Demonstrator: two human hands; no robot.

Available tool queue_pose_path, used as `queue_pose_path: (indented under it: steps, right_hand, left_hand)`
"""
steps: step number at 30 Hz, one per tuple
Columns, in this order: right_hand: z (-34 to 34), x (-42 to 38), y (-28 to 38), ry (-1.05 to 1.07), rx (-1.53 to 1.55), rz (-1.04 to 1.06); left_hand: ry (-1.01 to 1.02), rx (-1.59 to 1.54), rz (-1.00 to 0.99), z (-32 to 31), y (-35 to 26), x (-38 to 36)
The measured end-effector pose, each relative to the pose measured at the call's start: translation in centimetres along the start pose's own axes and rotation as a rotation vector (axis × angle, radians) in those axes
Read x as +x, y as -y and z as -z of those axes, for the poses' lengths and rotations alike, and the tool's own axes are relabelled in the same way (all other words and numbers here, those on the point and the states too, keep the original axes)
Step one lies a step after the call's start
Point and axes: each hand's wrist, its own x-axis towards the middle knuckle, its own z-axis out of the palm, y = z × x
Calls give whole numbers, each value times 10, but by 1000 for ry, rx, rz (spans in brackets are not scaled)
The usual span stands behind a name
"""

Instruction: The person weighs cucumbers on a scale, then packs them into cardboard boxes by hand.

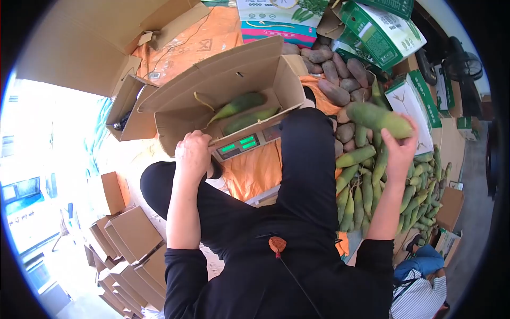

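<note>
An open cardboard box (pixel 212 80) stands on a scale (pixel 239 146) whose display is lit green. Two green radishes (pixel 239 106) lie inside the box. My left hand (pixel 193 153) is at the box's near left edge, its fingers closed on the cardboard rim. On the right, my right hand (pixel 401 146) grips one end of a large green radish (pixel 377 118), holding it above the pile. Below that hand spreads a heap of green radishes (pixel 364 196). Reddish tubers (pixel 334 91) lie behind, between the box and the printed cartons.
Printed cartons (pixel 380 34) stand at the back right, beside a white and green box (pixel 409 109). Folded cardboard boxes (pixel 133 234) are stacked at the lower left. A person in a striped top (pixel 419 297) is at the lower right. Orange sheeting (pixel 255 173) lies underneath.
</note>
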Motion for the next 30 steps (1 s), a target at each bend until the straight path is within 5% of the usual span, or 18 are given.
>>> queue_pose_path:
  steps: [3,7,10,18,21,25,28,30]
  right_hand:
    - [-41,29,46,176,149,143]
    - [-118,47,69,489,198,80]
    - [-190,44,48,671,75,169]
    - [-319,-15,-41,738,-264,-129]
    - [-297,-4,-28,863,-426,-169]
    - [-238,28,30,988,-263,55]
    - [-177,57,31,807,-136,131]
    - [-130,70,19,642,-102,5]
  left_hand:
    - [-16,74,26,-3,6,-3]
    - [-56,93,6,0,7,-5]
    - [-50,77,-1,3,7,-4]
    - [-17,73,-46,-8,18,0]
    - [0,50,-21,-5,13,1]
    - [20,62,-20,-1,4,1]
    - [19,18,-23,4,2,-1]
    - [74,8,-8,17,-7,-1]
